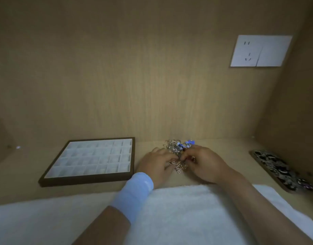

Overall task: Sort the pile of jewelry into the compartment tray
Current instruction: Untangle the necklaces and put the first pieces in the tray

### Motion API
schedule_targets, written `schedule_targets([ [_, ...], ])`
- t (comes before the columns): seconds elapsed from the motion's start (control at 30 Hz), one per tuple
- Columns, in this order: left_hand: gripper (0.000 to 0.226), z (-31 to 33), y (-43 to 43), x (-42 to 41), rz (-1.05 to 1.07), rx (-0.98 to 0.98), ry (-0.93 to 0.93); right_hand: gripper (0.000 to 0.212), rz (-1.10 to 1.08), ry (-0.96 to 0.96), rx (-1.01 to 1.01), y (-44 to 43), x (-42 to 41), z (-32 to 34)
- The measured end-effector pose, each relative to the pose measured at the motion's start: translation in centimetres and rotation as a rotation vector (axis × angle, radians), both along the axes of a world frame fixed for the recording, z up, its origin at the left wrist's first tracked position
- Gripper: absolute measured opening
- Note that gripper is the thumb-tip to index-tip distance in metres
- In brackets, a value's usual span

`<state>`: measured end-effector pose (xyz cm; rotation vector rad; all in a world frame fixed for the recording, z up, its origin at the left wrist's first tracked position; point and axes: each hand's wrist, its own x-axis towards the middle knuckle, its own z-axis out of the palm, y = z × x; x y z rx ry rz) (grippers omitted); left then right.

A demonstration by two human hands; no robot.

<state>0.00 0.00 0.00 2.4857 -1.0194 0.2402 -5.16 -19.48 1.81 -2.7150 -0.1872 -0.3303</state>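
A tangled pile of jewelry, silver with blue beads, lies on the wooden shelf against the back wall. My left hand, with a pale blue wristband, and my right hand meet at the pile's near side. Their fingertips pinch a rose-gold piece that lies between them. The compartment tray, dark-framed with several white cells, sits to the left of my hands, and its cells look bare.
A white towel covers the shelf's front edge under my forearms. A phone in a patterned case lies at the right, near the side wall. A white wall socket is mounted on the back panel.
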Motion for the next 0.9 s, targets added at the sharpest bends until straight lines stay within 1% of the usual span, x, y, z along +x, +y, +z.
schedule_targets([
  [0.1, 0.030, -0.2, 0.0, 0.2, -0.015, -0.024, -0.003, 0.018, -0.008, -0.089, -0.058, 0.0, 0.1, -0.4],
  [0.13, 0.029, -0.2, 0.1, 0.4, -0.016, -0.033, -0.003, 0.018, -0.010, -0.092, -0.061, 0.2, 0.1, -0.4],
  [0.2, 0.023, -0.5, 0.1, 0.4, -0.035, -0.060, -0.010, 0.023, -0.003, -0.113, -0.071, 0.5, 0.0, -0.7],
  [0.27, 0.018, -0.7, 0.2, 0.6, -0.024, -0.086, -0.024, 0.031, 0.003, -0.101, -0.077, 0.5, -0.4, -1.0],
  [0.3, 0.016, -0.9, 0.3, 0.8, -0.016, -0.096, -0.033, 0.031, 0.004, -0.089, -0.086, 0.5, -0.4, -1.1],
  [0.4, 0.011, -1.0, 0.5, 0.9, -0.016, -0.089, -0.033, 0.024, 0.009, -0.060, -0.096, 0.3, -0.1, -1.3],
  [0.5, 0.003, -0.8, 0.5, 0.8, -0.014, -0.169, 0.081, 0.022, -0.008, -0.045, -0.071, 0.3, -0.2, -1.5],
  [0.57, 0.011, -0.5, 0.6, 0.7, 0.010, -0.314, 0.220, 0.018, -0.019, -0.054, -0.041, 0.4, -0.2, -1.7],
  [0.67, 0.019, 0.6, 0.8, 1.0, 0.019, -0.526, 0.388, 0.015, -0.005, -0.086, 0.058, 0.7, -0.2, -1.6],
  [0.73, 0.019, 1.9, 1.0, 0.8, -0.007, -0.597, 0.469, 0.019, 0.021, -0.051, 0.214, 1.2, -0.2, -1.4],
  [0.8, 0.016, 3.2, 1.1, 0.7, -0.044, -0.661, 0.534, 0.019, 0.069, 0.053, 0.436, 1.9, -0.2, -0.4],
  [0.83, 0.013, 3.7, 1.2, 0.7, -0.052, -0.681, 0.548, 0.024, 0.107, 0.102, 0.532, 2.4, -0.2, 0.4],
  [0.87, 0.011, 4.3, 1.3, 0.6, -0.056, -0.694, 0.548, 0.029, 0.145, 0.153, 0.612, 2.8, -0.1, 1.4],
  [0.9, 0.010, 4.8, 1.5, 0.6, -0.056, -0.703, 0.539, 0.029, 0.167, 0.195, 0.652, 3.1, 0.0, 2.4],
])
